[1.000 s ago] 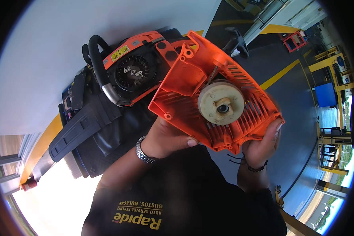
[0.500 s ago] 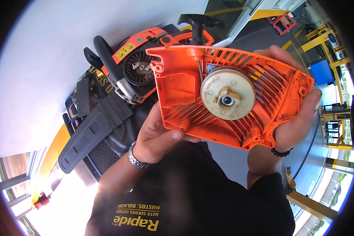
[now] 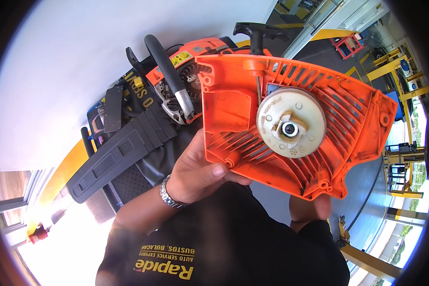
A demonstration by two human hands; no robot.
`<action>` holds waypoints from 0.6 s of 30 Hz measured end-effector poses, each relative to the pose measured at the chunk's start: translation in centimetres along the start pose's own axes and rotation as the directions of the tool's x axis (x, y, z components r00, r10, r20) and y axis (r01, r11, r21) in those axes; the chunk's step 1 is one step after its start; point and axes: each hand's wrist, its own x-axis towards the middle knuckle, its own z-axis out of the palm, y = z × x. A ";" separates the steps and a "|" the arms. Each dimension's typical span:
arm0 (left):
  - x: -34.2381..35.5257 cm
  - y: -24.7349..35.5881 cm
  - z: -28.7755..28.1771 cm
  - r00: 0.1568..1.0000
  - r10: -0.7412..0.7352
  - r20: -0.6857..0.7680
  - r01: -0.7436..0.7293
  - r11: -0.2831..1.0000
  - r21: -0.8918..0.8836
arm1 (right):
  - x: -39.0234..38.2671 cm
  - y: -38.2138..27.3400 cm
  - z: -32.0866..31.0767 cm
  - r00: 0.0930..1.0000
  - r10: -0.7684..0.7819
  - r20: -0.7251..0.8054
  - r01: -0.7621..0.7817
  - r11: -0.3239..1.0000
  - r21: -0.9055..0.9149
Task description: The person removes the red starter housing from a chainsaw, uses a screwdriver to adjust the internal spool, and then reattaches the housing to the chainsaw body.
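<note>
An orange chainsaw starter cover [image 3: 226,107] is held up in front of me with its inner side facing me. On it sits a round off-white rope pulley [image 3: 276,136] with a metal-ringed centre. A length of cord runs from the pulley up to the black pull handle [image 3: 257,40] at the top edge. My left hand [image 3: 195,174] grips the cover's lower left corner, thumb in front and fingers behind. Most of my right hand [image 3: 322,207] is behind the cover's lower right; only a part shows below the edge, its fingers hidden.
Behind the cover, the orange chainsaw body [image 3: 205,47] lies with its flywheel [image 3: 191,76] exposed and its black front handle [image 3: 164,62] raised. A black bar scabbard [image 3: 124,148] rests to the lower left. A white wall [image 3: 71,86] stands at left; yellow workshop equipment [image 3: 395,71] is far right.
My right hand has left the cover's right edge and dropped down behind it. The cover sits slightly farther right and lower in view, still in my left hand.
</note>
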 end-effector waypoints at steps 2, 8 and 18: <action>-0.4 0.0 0.0 1.000 -0.018 0.014 0.018 1.000 0.003 | -0.8 0.7 0.3 1.000 0.021 -0.006 -0.021 1.000 -0.006; -1.1 0.0 0.5 0.993 -0.116 -0.038 0.116 0.993 -0.005 | -1.8 1.4 0.2 0.985 0.169 -0.033 -0.166 0.984 0.071; -0.3 -0.3 -1.4 0.981 0.128 -0.145 -0.080 0.950 0.301 | -1.8 6.8 -1.5 0.844 0.499 0.195 -0.461 0.491 0.739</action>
